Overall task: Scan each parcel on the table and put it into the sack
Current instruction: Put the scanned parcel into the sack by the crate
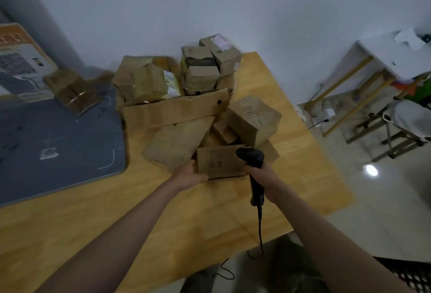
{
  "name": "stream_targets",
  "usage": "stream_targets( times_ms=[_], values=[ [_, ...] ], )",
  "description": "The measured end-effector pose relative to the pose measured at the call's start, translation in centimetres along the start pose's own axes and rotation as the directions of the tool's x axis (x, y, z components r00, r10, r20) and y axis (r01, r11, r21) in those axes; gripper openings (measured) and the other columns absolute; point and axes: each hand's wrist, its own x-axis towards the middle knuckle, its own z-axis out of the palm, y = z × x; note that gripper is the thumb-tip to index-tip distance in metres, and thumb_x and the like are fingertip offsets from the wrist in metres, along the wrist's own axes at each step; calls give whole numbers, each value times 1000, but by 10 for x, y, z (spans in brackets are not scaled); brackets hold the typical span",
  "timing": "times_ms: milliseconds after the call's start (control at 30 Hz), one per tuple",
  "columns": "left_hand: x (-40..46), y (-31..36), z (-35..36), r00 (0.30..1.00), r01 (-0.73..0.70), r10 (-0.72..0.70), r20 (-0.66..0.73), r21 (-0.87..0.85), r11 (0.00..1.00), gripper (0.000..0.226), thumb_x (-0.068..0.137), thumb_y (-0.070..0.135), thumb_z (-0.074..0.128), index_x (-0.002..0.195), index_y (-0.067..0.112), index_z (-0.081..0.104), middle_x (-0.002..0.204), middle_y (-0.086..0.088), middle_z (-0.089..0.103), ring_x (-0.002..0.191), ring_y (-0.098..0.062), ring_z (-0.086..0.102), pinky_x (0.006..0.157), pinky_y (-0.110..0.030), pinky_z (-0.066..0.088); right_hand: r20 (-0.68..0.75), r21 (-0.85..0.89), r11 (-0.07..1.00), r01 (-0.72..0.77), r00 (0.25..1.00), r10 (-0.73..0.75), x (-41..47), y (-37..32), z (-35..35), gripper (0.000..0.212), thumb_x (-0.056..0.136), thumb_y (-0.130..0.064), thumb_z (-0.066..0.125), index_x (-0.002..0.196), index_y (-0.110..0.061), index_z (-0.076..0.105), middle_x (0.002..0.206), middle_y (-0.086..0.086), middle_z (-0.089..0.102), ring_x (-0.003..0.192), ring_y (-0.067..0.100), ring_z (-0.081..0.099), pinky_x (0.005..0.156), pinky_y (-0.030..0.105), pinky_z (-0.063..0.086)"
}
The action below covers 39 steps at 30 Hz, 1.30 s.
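A small cardboard parcel (220, 163) with red characters printed on its face stands at the near edge of a pile of brown parcels (172, 111) on the wooden table (93, 218). My left hand (190, 175) grips the parcel's left side. My right hand (262, 176) holds a black barcode scanner (251, 157) by its handle, the scanner's head over the parcel's right top corner. The scanner's cable hangs down past the table's front edge. No sack can be made out in this view.
A grey mat (58, 143) covers the table's left part, with a taped parcel (72, 90) at its far edge. A printed box (21, 62) stands far left. A white side table (384, 59) and a stool (410, 118) stand on the floor at right.
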Motion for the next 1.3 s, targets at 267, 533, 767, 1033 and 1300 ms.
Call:
stream_targets(
  times_ms=[267, 533, 767, 1033, 1300],
  values=[
    [28, 1, -8, 996, 4, 18, 87, -243, 970, 78, 86, 22, 77, 150, 20, 33, 135, 4, 50, 116, -11, 46, 96, -24, 36, -13, 69, 997, -40, 999, 41, 6, -1, 14, 16, 93, -12, 66, 106, -19, 61, 107, 16, 62, 97, 28, 59, 80, 37, 48],
    [-9, -33, -34, 991, -18, 66, 113, -384, 923, 145, 44, 65, 90, 159, 32, 8, 158, 5, 32, 140, -18, 39, 112, -43, 42, -72, 276, 961, 6, 997, 14, -40, 1, 6, 13, 95, -14, 66, 106, -21, 61, 117, 19, 66, 110, 33, 62, 102, 53, 48],
    [-59, -36, -53, 993, -121, 107, -56, -517, 847, 118, 58, 70, 83, 155, 34, 26, 148, 7, 44, 128, -16, 52, 105, -39, 48, -46, 380, 912, 154, 988, -148, -70, -26, 5, 35, 97, -21, 66, 131, -19, 58, 123, 10, 70, 112, 22, 68, 99, 47, 50],
    [-109, -26, -80, 895, -365, 171, -412, -457, 811, 43, 83, 44, 75, 117, 30, 53, 131, 9, 53, 107, -6, 59, 89, -33, 53, 46, 362, 916, 176, 977, -206, -89, -64, 33, 33, 93, -34, 70, 123, -24, 62, 116, 4, 72, 106, 29, 68, 97, 51, 55],
    [-136, -2, -103, 836, -409, 260, -483, -235, 882, 83, 72, 27, 88, 137, 34, 38, 118, 13, 47, 99, 0, 52, 73, -16, 44, 100, 420, 887, 193, 961, -256, -97, -91, 35, 35, 89, -33, 76, 121, -26, 64, 118, -1, 69, 113, 22, 61, 106, 46, 47]
  ],
)
